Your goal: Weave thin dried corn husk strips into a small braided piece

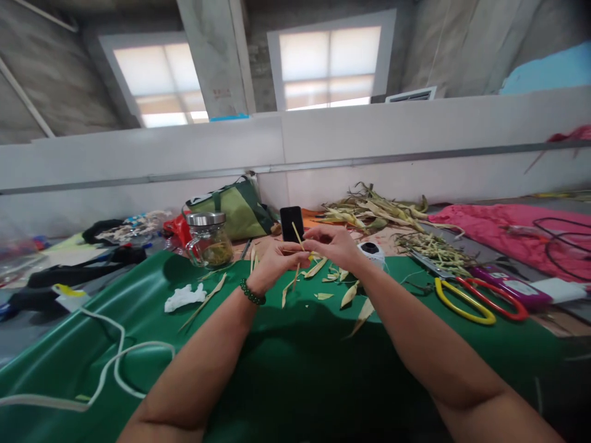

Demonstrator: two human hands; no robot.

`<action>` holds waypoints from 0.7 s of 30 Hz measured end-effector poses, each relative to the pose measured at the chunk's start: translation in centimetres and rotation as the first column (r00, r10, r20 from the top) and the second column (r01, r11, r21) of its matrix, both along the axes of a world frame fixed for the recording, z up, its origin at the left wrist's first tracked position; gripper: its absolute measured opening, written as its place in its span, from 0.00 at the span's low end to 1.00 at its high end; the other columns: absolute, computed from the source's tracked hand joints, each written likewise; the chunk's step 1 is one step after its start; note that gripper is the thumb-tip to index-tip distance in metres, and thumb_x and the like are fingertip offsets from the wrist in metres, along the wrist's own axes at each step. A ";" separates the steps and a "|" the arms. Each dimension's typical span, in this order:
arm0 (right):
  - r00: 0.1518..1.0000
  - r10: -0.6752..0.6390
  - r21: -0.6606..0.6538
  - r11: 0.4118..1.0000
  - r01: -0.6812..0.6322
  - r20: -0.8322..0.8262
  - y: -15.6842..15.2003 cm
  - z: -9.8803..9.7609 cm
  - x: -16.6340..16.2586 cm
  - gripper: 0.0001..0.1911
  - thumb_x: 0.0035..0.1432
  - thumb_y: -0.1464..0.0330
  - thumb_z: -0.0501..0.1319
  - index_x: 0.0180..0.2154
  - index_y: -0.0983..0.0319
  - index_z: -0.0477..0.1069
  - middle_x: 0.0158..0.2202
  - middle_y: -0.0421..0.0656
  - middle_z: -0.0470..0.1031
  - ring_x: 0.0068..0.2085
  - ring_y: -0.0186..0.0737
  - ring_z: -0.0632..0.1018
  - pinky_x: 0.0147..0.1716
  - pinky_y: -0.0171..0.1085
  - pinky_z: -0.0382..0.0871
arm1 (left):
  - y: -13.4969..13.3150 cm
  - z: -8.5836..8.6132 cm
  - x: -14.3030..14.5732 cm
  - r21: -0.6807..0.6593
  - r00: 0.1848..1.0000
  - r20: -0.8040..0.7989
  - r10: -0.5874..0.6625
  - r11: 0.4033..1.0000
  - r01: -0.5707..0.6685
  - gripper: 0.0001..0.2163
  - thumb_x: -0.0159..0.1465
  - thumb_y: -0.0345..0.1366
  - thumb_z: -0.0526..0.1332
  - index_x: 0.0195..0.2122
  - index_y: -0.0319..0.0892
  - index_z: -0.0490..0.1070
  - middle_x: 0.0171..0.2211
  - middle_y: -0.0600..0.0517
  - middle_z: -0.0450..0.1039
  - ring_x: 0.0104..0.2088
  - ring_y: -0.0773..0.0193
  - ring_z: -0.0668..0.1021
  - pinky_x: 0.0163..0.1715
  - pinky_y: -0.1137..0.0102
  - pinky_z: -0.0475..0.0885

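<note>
My left hand (276, 263), with a green bead bracelet (252, 291) at the wrist, is closed on a thin pale stalk (296, 231) that stands up between my hands. My right hand (335, 245) meets it from the right, its thumb and forefinger pinched at the same stalk. Part of the stalk is hidden by the fingers. Below them, dried corn husk pieces (349, 294) lie on the green mat (295, 351). A dark phone (291, 224) stands just behind my hands, and a white spool of thread (370, 253) is beside my right wrist.
On the right lie scissors with yellow and red handles (465, 303), a purple device (512, 287) and piled husks (378, 209). To the left are a glass jar (212, 246), crumpled tissue (184, 298) and a white cable (111, 363). A green bag (235, 212) leans at the wall.
</note>
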State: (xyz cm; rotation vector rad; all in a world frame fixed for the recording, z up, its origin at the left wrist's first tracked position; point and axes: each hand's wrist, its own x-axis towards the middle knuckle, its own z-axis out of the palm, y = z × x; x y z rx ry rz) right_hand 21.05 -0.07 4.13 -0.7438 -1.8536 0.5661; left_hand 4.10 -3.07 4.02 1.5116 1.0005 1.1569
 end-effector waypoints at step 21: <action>0.957 0.282 -0.241 0.935 -0.260 0.062 1.5 0.2 1.1 0.14 0.48 0.60 0.64 0.28 0.66 0.74 0.22 0.37 0.70 0.24 0.29 0.66 0.24 0.31 0.57 | 1.0 1.0 0.1 -0.211 0.976 0.219 0.003 0.977 0.044 0.13 0.57 0.42 0.67 0.33 0.35 0.75 0.22 0.48 0.77 0.22 0.67 0.78 0.24 0.76 0.72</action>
